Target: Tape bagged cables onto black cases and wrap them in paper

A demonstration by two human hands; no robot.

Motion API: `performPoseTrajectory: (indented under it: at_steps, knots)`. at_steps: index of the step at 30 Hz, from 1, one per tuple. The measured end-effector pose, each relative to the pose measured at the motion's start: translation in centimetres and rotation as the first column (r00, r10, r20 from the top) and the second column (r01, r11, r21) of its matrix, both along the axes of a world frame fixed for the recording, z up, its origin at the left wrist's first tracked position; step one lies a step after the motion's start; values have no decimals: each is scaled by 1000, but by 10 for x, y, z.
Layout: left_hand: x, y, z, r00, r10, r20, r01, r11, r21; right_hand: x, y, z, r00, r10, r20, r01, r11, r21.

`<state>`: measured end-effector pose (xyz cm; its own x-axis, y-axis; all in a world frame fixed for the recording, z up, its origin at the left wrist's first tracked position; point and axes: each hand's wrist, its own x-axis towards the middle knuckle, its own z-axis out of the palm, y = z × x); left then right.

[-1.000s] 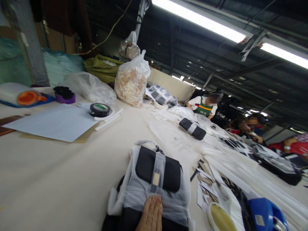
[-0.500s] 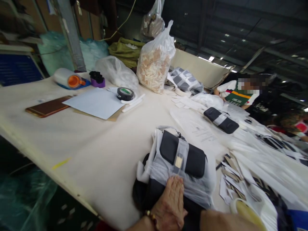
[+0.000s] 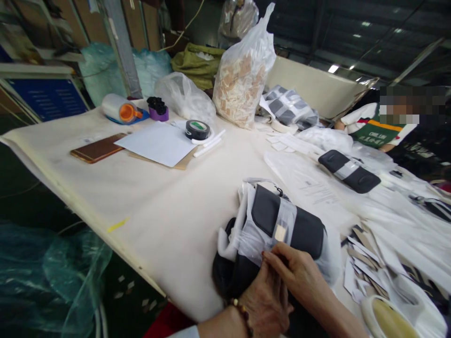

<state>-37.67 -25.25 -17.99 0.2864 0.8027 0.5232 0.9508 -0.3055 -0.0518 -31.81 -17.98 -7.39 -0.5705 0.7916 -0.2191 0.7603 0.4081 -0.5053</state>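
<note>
A black handbag (image 3: pixel 266 211) lies on the table in front of me, partly covered by translucent white wrapping (image 3: pixel 252 249). A strip of the wrapping crosses its flap over a gold-coloured clasp (image 3: pixel 280 233). My left hand (image 3: pixel 264 300), with a beaded bracelet, rests on the lower front of the bag, its fingers curled closed. Just beside it, my right hand (image 3: pixel 299 274) pinches thumb and finger together below the clasp, close to the left fingertips. Whatever lies between the fingers is too small or hidden to make out. A white padded roll (image 3: pixel 229 244) runs along the bag's left side.
Another black bag piece (image 3: pixel 348 171) with a white band lies farther right. Paper strips (image 3: pixel 362 263) and a tape roll (image 3: pixel 385 317) are at the right. Left stand a phone (image 3: pixel 97 148), paper sheets (image 3: pixel 158 143) and black tape (image 3: pixel 197 130). A person (image 3: pixel 378 124) is across the table.
My left hand, flat on the wrapping before, has curled its fingers. My right hand has come in from the lower edge to meet it. The view has shifted, so things appear farther right.
</note>
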Motion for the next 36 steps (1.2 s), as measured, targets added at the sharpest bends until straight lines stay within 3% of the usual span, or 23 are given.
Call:
performPoseTrajectory:
  at_steps: [3, 11, 15, 21, 30, 36]
  knots:
    - [-2, 1, 8, 1000, 26, -4, -25, 992, 124, -6, 3, 0, 997, -65, 51, 64, 998, 22]
    - [-4, -1, 17, 999, 37, 20, -38, 997, 72, -16, 15, 7, 973, -202, 112, 210, 975, -71]
    - [-5, -1, 18, 999, 47, 18, -48, 996, 71, -14, 15, 5, 976, -196, 96, 204, 976, -79]
    - [-6, -1, 19, 999, 40, 25, -42, 996, 85, -17, 15, 3, 968, -202, 147, 202, 979, 15]
    - [-3, -2, 11, 999, -4, -39, 6, 999, 37, -30, 3, 6, 936, -227, 269, 198, 972, 130]
    - [-6, 1, 11, 999, 32, -14, -30, 997, 69, -26, 14, 12, 956, -116, 271, 113, 993, 29]
